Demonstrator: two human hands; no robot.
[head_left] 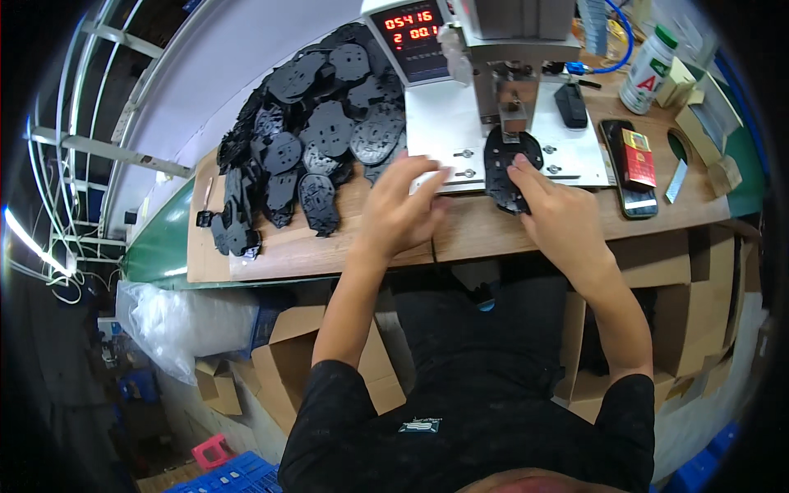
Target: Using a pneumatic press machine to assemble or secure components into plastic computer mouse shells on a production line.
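Under the press head (515, 107) of a bench machine lies a black molded plastic part (503, 177), rounded at its far end. My right hand (560, 215) grips its near right edge, thumb and fingers closed on it. Left of the part, over the front edge of the machine's white base plate (444, 131), my left hand (403, 205) hovers with its fingers apart and nothing visible in them. A large heap of similar black plastic parts (329, 127) covers the table to the left of my left hand.
A display box (408, 41) with red digits stands behind the plate. On the right are a phone (637, 201), a red pack (638, 160), a white bottle with green cap (649, 70) and a tape roll (679, 146). Cardboard boxes (288, 361) stand below the wooden table (329, 253).
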